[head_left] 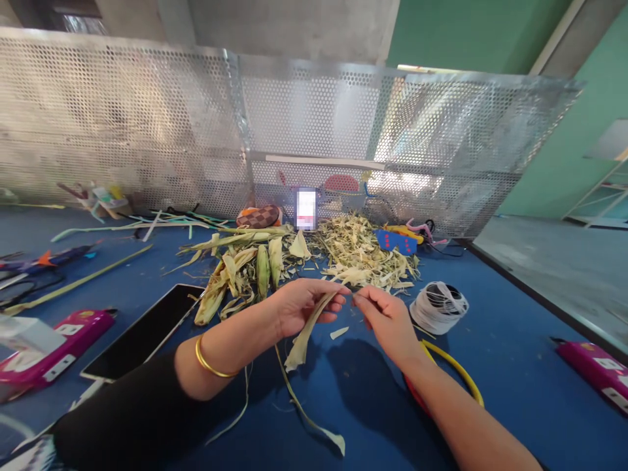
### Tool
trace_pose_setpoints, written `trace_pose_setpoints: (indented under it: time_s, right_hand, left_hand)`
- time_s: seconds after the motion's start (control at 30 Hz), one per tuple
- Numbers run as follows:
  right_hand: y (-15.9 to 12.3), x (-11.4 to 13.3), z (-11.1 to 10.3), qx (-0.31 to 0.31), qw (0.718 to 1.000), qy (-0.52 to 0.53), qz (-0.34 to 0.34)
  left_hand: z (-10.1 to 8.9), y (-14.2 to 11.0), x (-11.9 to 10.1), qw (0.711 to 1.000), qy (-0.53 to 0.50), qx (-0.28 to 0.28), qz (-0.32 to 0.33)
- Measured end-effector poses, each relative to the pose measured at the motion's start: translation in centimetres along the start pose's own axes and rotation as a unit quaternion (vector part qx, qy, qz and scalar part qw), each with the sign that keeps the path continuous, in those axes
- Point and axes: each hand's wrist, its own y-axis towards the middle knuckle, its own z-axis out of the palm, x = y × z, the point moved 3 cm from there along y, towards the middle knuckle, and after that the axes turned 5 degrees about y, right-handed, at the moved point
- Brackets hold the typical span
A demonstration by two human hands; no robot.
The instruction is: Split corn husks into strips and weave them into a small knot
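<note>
My left hand pinches a pale dried corn husk strip near its narrow upper end; the wider end hangs down past my palm. My right hand is closed in a pinch close to my left fingertips, at the tip of the strip. Whatever lies between those right fingers is too small to make out. Below my hands, a small husk scrap lies on the blue table. Beneath my left forearm a long thin husk strand trails toward the table's near side.
Bundled corn husks lie beyond my left hand, with a heap of shredded husk behind my right. A white string spool stands at right, near a yellow tool handle. Left lies a tablet. A perforated metal screen borders the back.
</note>
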Motion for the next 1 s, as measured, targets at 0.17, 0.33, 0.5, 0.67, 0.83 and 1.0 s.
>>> trace_pose_setpoints:
  time_s: [0.17, 0.33, 0.5, 0.67, 0.83, 1.0]
  right_hand:
    - [-0.6, 1.1, -0.1, -0.047, 0.970, -0.182, -0.153]
    - [-1.0, 1.8, -0.3, -0.123, 0.946, -0.182, -0.237]
    - [-0.6, 1.4, -0.2, -0.087, 0.987, 0.021, -0.131]
    - [-0.3, 0.9, 0.4, -0.002, 0.990, 0.131, -0.044]
    - [-0.6, 0.6, 0.4, -0.012, 0.996, -0.014, -0.086]
    - [-0.9, 0.8, 0.5, -0.017, 0.978, -0.162, -0.130]
  left_hand:
    - [-0.2, 0.1, 0.3, 0.997, -0.047, -0.022, -0.049]
    - [-0.1, 0.9, 1.5, 0.995, -0.070, -0.020, -0.072]
    - [0.2, 1.2, 2.3, 0.993, -0.088, -0.001, -0.075]
    - [0.5, 1.4, 2.6, 0.991, -0.120, 0.023, -0.064]
    - [0.9, 1.5, 3.0, 0.988, -0.147, 0.026, -0.048]
    - [1.2, 1.6, 3.2, 0.980, -0.188, 0.056, -0.020]
